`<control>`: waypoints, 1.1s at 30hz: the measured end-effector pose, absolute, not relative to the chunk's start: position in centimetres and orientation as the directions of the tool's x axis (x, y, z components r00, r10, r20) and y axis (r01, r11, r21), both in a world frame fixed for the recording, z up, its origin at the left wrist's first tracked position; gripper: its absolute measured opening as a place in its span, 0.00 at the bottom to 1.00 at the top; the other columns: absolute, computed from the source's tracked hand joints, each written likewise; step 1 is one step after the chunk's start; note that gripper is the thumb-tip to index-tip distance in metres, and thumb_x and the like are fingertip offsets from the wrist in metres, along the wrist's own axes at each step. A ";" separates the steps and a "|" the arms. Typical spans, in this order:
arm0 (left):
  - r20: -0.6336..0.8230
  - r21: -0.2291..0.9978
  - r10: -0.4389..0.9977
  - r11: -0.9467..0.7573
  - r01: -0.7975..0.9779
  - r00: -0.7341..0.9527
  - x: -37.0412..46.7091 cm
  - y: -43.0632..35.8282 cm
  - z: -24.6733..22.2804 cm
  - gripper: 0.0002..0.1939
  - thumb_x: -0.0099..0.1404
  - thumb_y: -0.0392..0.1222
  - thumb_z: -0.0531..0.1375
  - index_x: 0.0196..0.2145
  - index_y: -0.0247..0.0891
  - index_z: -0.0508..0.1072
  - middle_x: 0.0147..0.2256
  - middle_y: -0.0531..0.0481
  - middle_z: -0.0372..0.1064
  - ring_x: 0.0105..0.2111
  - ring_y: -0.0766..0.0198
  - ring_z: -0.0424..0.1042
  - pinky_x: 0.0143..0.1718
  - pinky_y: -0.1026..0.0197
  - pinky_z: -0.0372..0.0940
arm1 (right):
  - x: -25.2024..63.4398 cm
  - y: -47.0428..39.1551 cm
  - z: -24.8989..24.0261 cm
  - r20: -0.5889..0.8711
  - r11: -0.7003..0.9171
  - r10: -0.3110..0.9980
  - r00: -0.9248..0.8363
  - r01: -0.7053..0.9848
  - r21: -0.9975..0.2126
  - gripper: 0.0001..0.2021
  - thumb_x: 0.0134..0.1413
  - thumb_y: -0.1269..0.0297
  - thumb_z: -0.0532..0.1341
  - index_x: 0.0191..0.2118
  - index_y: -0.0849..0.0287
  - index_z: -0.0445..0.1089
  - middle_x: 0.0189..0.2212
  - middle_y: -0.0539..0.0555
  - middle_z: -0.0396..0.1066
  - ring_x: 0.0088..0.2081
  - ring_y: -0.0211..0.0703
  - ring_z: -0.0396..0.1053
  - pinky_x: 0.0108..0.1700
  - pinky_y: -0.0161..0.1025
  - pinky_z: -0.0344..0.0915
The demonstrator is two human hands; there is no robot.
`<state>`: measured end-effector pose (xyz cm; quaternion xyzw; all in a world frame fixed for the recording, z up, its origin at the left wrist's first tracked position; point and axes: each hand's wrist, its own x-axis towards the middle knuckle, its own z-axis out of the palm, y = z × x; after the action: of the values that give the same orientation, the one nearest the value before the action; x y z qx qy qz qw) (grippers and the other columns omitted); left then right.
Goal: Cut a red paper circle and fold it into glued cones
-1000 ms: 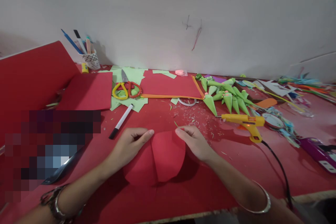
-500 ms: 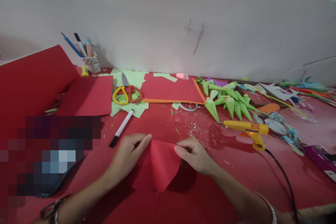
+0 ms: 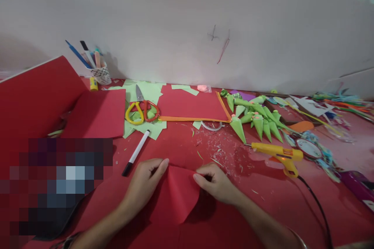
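Between my hands is a sheet of red paper (image 3: 178,194), bent along its middle so that it bulges toward me. My left hand (image 3: 150,181) pinches its upper left edge between thumb and fingers. At the upper right corner, my right hand (image 3: 214,183) grips the paper the same way. A white marker with black ends (image 3: 136,152) lies just beyond my left hand. Scissors with yellow and red handles (image 3: 142,107) rest on light green paper scraps (image 3: 159,129) farther back.
To the right, a yellow glue gun (image 3: 277,151) with a black cord stands near several green paper cones (image 3: 258,122). Red sheets (image 3: 193,103) lie by the wall. A pen cup (image 3: 101,74) is at back left, and small paper shreds (image 3: 217,151) are scattered on the red table.
The whole scene sits slightly lower in view, as the camera has tilted up a little. The red paper's bend looks a bit flatter; both hands keep their hold.
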<state>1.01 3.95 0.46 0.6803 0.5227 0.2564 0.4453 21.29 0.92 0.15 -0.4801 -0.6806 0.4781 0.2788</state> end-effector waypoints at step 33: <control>0.125 0.153 0.749 -0.662 0.733 0.650 1.9 3.3 0.6 0.13 0.60 0.36 0.52 0.42 0.37 0.69 0.45 0.44 0.65 0.44 0.55 0.62 0.44 0.52 0.56 | 22.1 1.9 0.4 -0.118 -0.144 0.987 0.107 0.287 -0.947 0.14 0.48 0.62 0.56 0.41 0.56 0.56 0.24 0.45 0.65 0.26 0.38 0.65 0.30 0.35 0.60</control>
<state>1.91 3.28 0.57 0.9073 0.4085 0.0889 0.0443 22.12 1.92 0.37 -0.6224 -0.5117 0.4297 0.4075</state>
